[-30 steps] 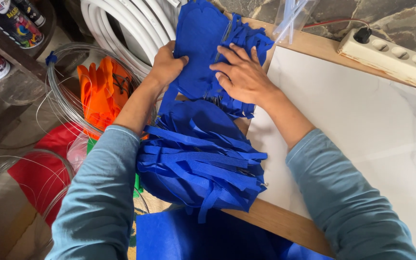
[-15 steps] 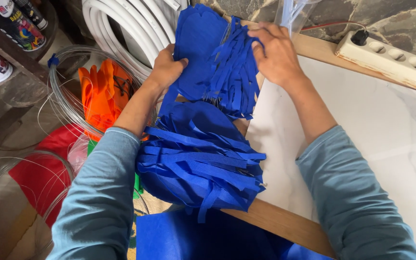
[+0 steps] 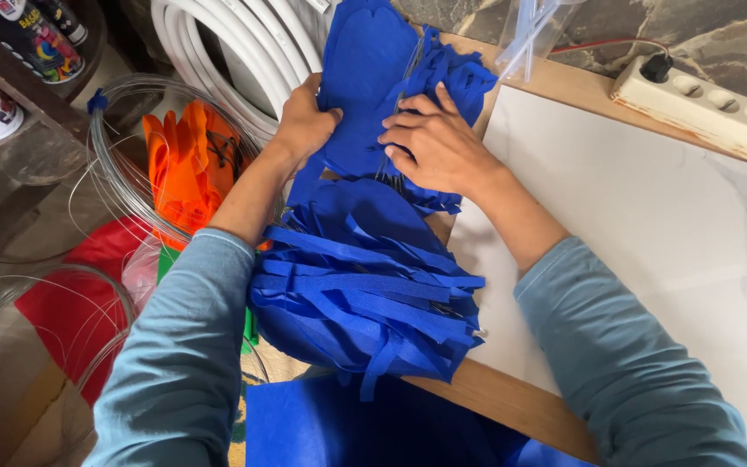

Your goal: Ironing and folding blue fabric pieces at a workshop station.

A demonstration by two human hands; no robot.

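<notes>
A pile of blue fabric pieces [image 3: 373,78] lies at the far left corner of a white table [image 3: 650,225]. My left hand [image 3: 304,121] grips the pile's left edge. My right hand [image 3: 434,143] presses flat on the pile's lower right part, fingers spread and pointing left. Closer to me, a bundle of blue fabric strips [image 3: 365,294] hangs over the table's wooden edge [image 3: 503,402], between my forearms. Both arms wear light blue sleeves.
White hose coils [image 3: 244,43] and clear tubing loops [image 3: 123,164] sit at the left with orange gloves [image 3: 188,169]. A red item [image 3: 71,303] lies below. A beige power strip [image 3: 702,99] runs along the back right. More blue fabric [image 3: 365,428] lies at the bottom.
My right hand has come down from the pile's top right corner and now rests flat on its lower middle. My left hand stays on the left edge.
</notes>
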